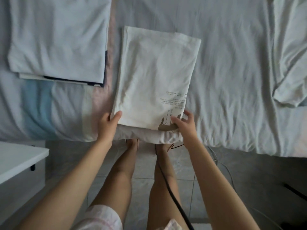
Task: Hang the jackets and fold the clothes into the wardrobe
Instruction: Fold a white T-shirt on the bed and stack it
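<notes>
Gripping the folded white shirt (154,77) at its 2 near corners. The left hand (108,125) is pinching the near-left corner, thumb lying on top, fingers tucked under the cloth. The right hand (186,125) is pinching the near-right corner, thumb pressing on the brown print (166,125), fingers curling round the side edge. The shirt is lying flat on the bed (232,63), stretching away from both grips, its near edge sitting at the mattress rim.

Handling, judged: thin knit cloth, light, wholly limp. It is keeping its rectangle only because the bed is supporting it. Lifted by 2 corners, the far half is likely going to sag and the layers slide open. Safer hold: palms sliding flat beneath from the near edge, or folding it once more first.

Hidden or unclear:
- Fingers under the cloth are not showing, so the depth of each hold is unknown.
- Layer count in the fold is not readable.
- Print text is too small to read.
- Beyond the left grip a folded stack (58,44) is lying, something dark peeking out beneath it.
- Beyond the right grip a rumpled pale cloth (290,55) is running off frame.
- The wardrobe is not showing.
</notes>
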Tool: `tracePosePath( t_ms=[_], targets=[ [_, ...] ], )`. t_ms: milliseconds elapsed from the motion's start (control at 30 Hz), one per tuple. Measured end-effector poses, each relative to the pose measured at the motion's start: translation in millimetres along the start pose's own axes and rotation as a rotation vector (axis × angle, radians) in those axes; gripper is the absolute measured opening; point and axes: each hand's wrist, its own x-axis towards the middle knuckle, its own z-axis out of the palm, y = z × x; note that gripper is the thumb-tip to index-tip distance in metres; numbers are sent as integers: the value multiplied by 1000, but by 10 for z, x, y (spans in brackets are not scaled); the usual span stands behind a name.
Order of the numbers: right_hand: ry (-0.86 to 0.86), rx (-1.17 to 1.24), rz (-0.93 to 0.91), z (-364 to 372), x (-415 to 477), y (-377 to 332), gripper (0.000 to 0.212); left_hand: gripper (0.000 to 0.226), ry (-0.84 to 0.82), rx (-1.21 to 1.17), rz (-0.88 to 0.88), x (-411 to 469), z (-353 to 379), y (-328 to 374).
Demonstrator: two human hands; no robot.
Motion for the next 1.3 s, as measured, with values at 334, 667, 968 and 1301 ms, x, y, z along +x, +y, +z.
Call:
tracePosePath(
  t_ms=[334,667,968,1301],
  targets=[
    [-488,469,-182,46,-559,-1140,19,47,-324,-780,111,87,-375,1653],
    [-600,468,-567,1437,-867,-2677,24,51,-99,-1160,484,543,-1482,3333],
    [-472,-139,-243,2722,244,-1437,16,38,521,-828,-82,1786,-1796,1623],
    [-566,-43,-223,2743,243,-1151,18,16,165,-993,-121,1963,-1968,1080]
  ],
)
